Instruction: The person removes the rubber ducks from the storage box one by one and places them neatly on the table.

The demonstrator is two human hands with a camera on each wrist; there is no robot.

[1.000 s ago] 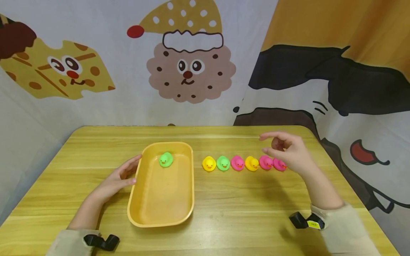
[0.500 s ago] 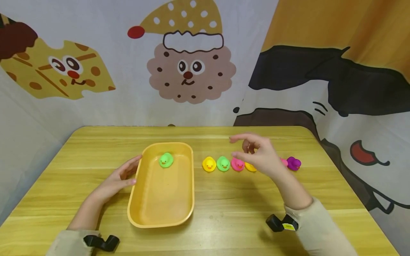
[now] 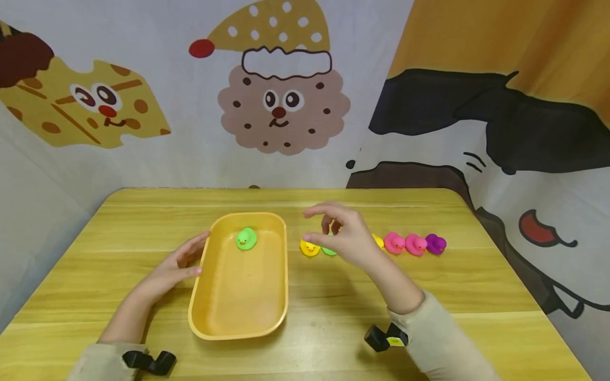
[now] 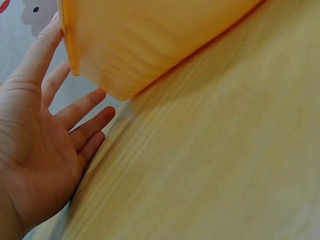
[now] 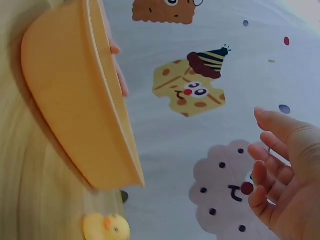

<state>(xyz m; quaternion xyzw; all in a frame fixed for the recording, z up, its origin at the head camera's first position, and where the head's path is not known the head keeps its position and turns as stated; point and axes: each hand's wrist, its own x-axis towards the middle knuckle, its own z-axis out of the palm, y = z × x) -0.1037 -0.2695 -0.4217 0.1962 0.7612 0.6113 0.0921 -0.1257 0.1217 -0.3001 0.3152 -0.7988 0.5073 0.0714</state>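
A yellow-orange plastic tub (image 3: 238,301) stands on the table, a green toy duck (image 3: 246,239) at its far end. My left hand (image 3: 173,267) touches the tub's left side, fingers spread and thumb at the rim in the left wrist view. Above the row of toy ducks hovers my right hand (image 3: 345,233), fingers loosely bent, nothing between thumb and fingers. Beneath its fingertips are a yellow duck (image 3: 310,248) and a partly covered green duck (image 3: 329,251). To its right sit another yellow duck (image 3: 378,242), two pink ducks (image 3: 394,243) and a purple duck (image 3: 436,244).
The wooden table (image 3: 324,323) reaches back to a cartoon-printed cloth (image 3: 171,164). Black wrist cameras sit at both cuffs. The tub's right wall (image 5: 70,100) rises between the row of ducks and the left hand.
My right hand has swept left along the row, from the pink ducks to above the yellow and green ones, uncovering the purple duck. My left hand and the tub stay put.
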